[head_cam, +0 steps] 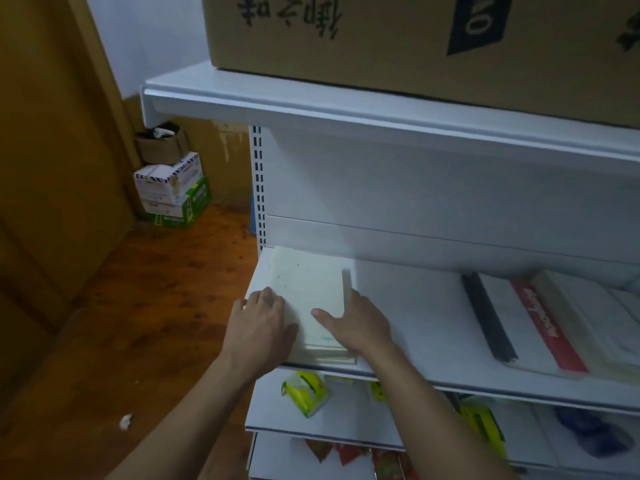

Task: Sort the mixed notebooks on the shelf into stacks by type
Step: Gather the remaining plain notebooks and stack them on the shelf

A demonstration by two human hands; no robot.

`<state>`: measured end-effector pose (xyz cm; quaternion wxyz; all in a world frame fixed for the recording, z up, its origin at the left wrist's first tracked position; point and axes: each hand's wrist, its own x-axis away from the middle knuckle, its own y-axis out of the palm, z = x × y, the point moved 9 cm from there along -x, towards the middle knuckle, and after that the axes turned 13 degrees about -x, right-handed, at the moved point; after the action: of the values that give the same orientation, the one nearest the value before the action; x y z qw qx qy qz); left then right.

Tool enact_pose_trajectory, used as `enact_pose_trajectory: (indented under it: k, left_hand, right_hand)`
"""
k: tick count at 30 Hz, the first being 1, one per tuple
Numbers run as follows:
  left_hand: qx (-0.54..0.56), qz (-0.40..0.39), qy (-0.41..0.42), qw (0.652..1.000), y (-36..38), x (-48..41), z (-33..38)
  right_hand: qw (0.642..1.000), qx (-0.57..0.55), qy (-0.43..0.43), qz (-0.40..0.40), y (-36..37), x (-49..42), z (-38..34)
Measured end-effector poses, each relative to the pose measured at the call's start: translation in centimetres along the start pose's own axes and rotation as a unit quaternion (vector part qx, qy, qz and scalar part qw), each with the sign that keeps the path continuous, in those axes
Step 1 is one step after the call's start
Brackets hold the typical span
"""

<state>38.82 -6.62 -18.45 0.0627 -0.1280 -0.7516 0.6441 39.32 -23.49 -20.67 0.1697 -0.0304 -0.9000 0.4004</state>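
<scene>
The stack of cream notebooks (308,289) lies at the left end of the shelf (415,306), and both hands are on it. The left hand (263,320) has its fingers bent over the left edge, so its grip is holding the stack. The right hand (358,323) lays the thumb flat on the top cover and sets the other fingers against the right side, which is a pressing touch more than a closed grip. I judge that the step in hand is to square this pile. To do it well, the two hands should push toward each other evenly, so that the covers line up and no lower notebook slides out at the front, where the edges look a little uneven near the shelf lip. A light press from above is better, because thin covers bend. The pile belongs well apart from the other notebooks on the right, the black-spined notebook (488,320) and the red-banded notebook (547,327), so that the types do not mix.
</scene>
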Motion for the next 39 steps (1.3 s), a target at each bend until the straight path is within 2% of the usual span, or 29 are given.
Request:
enact_pose_trajectory:
  k: [5, 9, 12, 15, 17, 19, 21, 26, 31, 34, 37, 39]
  left_hand:
    - [0.033, 0.007, -0.021, 0.999, 0.1, 0.5, 0.4]
    - [0.057, 0.023, -0.051, 0.997, 0.0, 0.7, 0.7]
    - [0.072, 0.028, -0.064, 0.995, 0.1, 0.5, 0.4]
    - [0.094, 0.016, -0.091, 0.991, 0.6, 0.2, -0.4]
    - [0.136, -0.005, -0.118, 0.984, 1.1, 0.0, -1.0]
    - [0.213, -0.035, -0.155, 0.964, 2.0, -0.3, -1.8]
    - [0.281, -0.063, -0.194, 0.938, 3.0, -0.5, -2.5]
    - [0.355, -0.098, -0.223, 0.902, 4.2, -1.2, -3.4]
    - [0.396, -0.069, -0.177, 0.899, 3.0, -2.2, -4.4]
    - [0.471, -0.064, -0.153, 0.867, 2.3, -2.3, -4.5]
    - [0.583, -0.095, -0.170, 0.789, 2.7, -2.4, -4.2]
    - [0.638, -0.110, -0.186, 0.739, 3.0, -2.6, -3.7]
  right_hand:
    - [0.992, -0.119, 0.035, 0.015, 0.6, -2.8, 3.3]
    - [0.949, -0.299, 0.072, 0.061, -0.7, -3.4, 6.7]
    - [0.924, -0.367, 0.076, 0.069, -1.3, -2.9, 7.7]
    - [0.914, -0.395, 0.080, 0.039, -1.8, -2.5, 8.5]
    - [0.917, -0.390, 0.085, -0.019, -1.8, -1.8, 8.4]
    - [0.908, -0.400, 0.097, -0.078, -1.2, -1.2, 8.1]
    - [0.895, -0.421, 0.118, -0.090, -0.6, -0.8, 8.1]
    - [0.896, -0.439, 0.069, -0.026, -1.6, -0.5, 6.9]
    - [0.849, -0.525, 0.040, 0.049, -4.9, 0.4, 6.4]
    - [0.819, -0.571, 0.050, 0.034, -4.0, 0.8, 5.8]
    - [0.799, -0.597, 0.073, 0.002, -0.9, 0.9, 4.5]
    - [0.794, -0.602, 0.083, 0.013, 0.5, 0.7, 4.2]
